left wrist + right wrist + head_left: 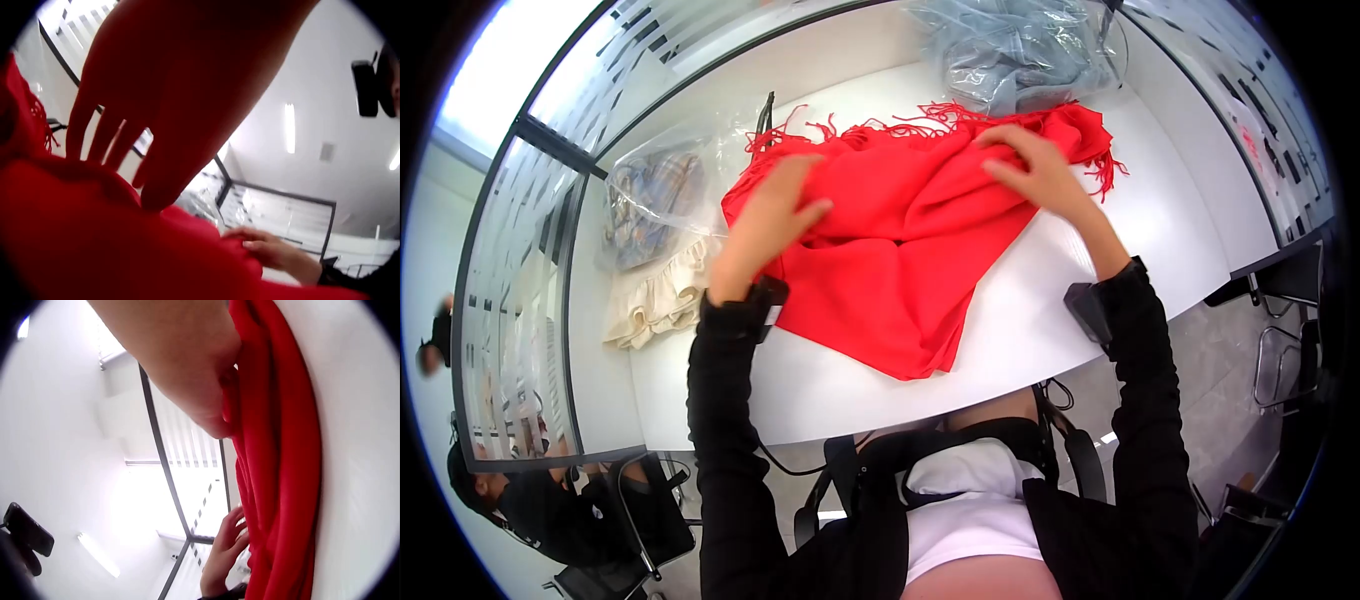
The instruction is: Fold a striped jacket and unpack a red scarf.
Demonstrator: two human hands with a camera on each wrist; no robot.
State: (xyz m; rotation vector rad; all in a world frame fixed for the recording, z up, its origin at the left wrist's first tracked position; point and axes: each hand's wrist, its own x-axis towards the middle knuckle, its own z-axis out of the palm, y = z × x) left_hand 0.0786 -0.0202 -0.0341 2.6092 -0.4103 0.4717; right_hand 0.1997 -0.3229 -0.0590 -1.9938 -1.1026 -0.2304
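A red fringed scarf (870,290) lies bunched and folded on the white table, its tassels along the far edge and a pointed end toward the person. On its left part is the left hand (775,220), thumb spread from the fingers. In the left wrist view the left hand (156,106) reaches down with fairly straight fingers, tips close to the cloth. The right hand (1040,175) is over the scarf's upper right part, fingers loosely bent and spread. The right wrist view shows the right hand (187,369) against the red folds, its fingertips mostly hidden.
A clear bag with blue-grey fabric (1020,60) sits at the table's back. On the left lie a bagged plaid cloth (655,200) and a cream ruffled cloth (662,300). Low partition walls enclose the white table (1040,310). Another person (550,510) sits at lower left.
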